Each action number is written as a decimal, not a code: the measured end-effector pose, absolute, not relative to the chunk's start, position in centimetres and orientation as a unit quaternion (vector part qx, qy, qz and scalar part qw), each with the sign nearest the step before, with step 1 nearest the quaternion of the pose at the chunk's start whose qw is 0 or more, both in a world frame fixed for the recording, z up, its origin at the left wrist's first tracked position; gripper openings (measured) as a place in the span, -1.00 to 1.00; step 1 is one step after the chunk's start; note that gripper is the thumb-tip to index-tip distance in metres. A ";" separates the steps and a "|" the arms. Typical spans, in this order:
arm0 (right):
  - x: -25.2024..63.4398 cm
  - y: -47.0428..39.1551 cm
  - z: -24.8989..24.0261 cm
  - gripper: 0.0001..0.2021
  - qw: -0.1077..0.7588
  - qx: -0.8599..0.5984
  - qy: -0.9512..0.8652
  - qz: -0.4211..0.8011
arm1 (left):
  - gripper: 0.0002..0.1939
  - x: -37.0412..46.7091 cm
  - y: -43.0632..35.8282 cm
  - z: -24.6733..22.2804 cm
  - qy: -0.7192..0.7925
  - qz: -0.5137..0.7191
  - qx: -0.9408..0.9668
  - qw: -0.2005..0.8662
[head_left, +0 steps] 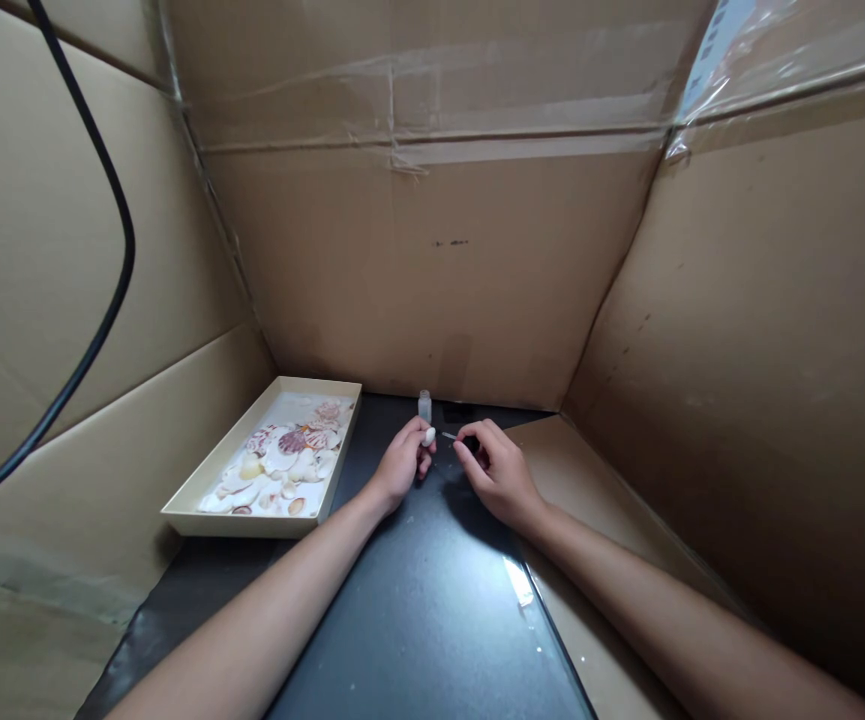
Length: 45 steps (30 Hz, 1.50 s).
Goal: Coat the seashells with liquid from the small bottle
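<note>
Between the thumb and fingers of my left hand (403, 462) is a small white shell (429, 437). My right hand (498, 470) pinches a thin, pale, short stick (448, 435), whose tip points left at the shell, a small gap apart. What is at the stick's other end is hidden in my fingers. Just behind my left hand stands a small translucent bottle (424, 404), upright. To the left, a shallow cream tray (252, 526) holds several seashells (282, 450), white, purple and orange-brown, on a white lining.
Both hands are above a dark, glossy table (402, 620). Cardboard walls (432, 290) rise at the back and both sides. A cardboard sheet (574, 470) lies along the table's right edge. At the upper left hangs a black cable (123, 240). A small dark object (457, 411) lies near the bottle.
</note>
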State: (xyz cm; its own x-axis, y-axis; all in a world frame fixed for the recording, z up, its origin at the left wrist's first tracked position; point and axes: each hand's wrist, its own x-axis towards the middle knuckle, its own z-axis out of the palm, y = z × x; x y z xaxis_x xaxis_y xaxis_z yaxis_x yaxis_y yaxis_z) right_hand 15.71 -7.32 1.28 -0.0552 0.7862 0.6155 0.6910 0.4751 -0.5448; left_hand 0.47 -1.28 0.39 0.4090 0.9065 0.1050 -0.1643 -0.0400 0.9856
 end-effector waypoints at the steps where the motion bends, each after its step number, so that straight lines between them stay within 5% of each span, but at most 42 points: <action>1: 15.7 -7.3 1.3 -0.88 0.461 -0.503 -0.729 0.056 | -0.87 0.5 -1.3 0.4 0.325 0.437 0.574 0.612; 45: 15.6 -7.4 1.1 -0.91 0.456 -0.491 -0.740 0.060 | -0.86 0.6 -1.2 0.1 0.333 0.441 0.567 0.611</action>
State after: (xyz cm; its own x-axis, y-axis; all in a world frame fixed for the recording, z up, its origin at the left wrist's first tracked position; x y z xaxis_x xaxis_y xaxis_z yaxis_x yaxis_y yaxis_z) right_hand 15.64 -7.43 1.12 -0.1019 0.7819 0.6151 0.6718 0.5101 -0.5371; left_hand 0.60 -1.16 0.09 0.3899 0.9162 0.0926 -0.1617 -0.0309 0.9864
